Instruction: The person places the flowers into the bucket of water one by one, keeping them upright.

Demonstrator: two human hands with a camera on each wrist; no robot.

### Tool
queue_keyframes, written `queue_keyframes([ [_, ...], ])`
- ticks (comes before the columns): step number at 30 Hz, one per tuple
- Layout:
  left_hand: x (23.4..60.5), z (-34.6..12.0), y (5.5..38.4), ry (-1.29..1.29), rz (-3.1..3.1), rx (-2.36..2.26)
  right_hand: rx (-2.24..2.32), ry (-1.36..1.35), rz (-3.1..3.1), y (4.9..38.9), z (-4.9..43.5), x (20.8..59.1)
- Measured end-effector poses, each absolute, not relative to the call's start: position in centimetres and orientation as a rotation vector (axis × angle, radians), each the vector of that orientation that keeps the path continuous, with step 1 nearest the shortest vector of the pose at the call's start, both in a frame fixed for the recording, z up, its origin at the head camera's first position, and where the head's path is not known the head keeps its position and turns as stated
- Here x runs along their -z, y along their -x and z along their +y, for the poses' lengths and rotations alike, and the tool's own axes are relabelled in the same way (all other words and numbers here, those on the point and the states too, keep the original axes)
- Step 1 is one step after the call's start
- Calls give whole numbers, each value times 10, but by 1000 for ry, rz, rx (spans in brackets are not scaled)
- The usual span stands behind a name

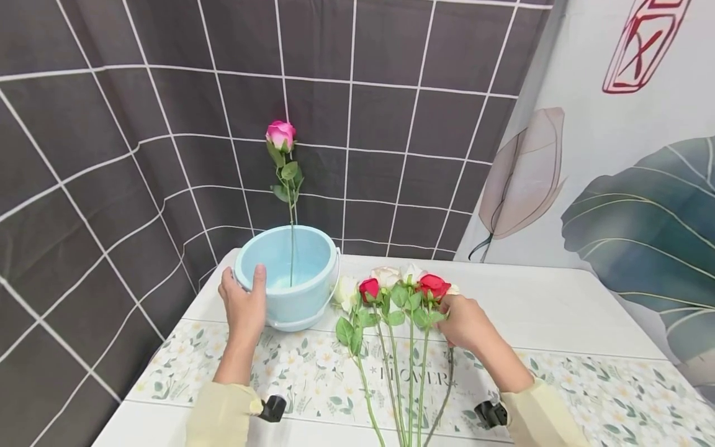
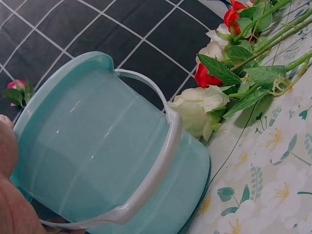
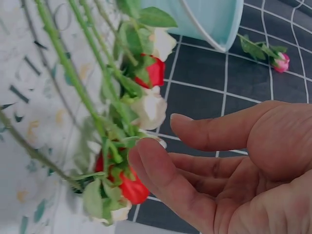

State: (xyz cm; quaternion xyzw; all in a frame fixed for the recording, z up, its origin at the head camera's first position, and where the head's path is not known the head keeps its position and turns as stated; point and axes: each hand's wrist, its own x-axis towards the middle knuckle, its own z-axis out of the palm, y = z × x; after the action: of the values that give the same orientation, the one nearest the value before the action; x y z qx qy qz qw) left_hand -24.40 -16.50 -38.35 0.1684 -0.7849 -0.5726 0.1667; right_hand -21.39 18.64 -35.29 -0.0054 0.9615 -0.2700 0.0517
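A light blue bucket (image 1: 301,304) with a white handle (image 2: 163,156) stands at the table's back left. My left hand (image 1: 244,304) holds its near left side, thumb at the rim. Inside the bucket a pink rose (image 1: 280,135) stands upright on a long stem. To the right lies a row of roses: a red rose (image 1: 433,285), another red rose (image 1: 369,290) and several white ones, including a white rose (image 2: 197,109). My right hand (image 1: 466,323) is beside the right-hand red rose, thumb and fingers apart with nothing between them in the right wrist view.
The long green stems (image 1: 421,385) run toward the table's front edge. A flower-printed runner (image 1: 301,366) crosses the white table (image 1: 519,304). Behind hangs a dark cloth with white grid lines (image 1: 385,118), beside a pale cloth printed with leaves (image 1: 642,223).
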Motion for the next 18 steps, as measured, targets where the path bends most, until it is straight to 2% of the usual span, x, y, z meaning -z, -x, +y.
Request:
queue_keyframes([
  [18,383,-164,244,-484,-2242,1617,820,-117,2844,197,202,394],
])
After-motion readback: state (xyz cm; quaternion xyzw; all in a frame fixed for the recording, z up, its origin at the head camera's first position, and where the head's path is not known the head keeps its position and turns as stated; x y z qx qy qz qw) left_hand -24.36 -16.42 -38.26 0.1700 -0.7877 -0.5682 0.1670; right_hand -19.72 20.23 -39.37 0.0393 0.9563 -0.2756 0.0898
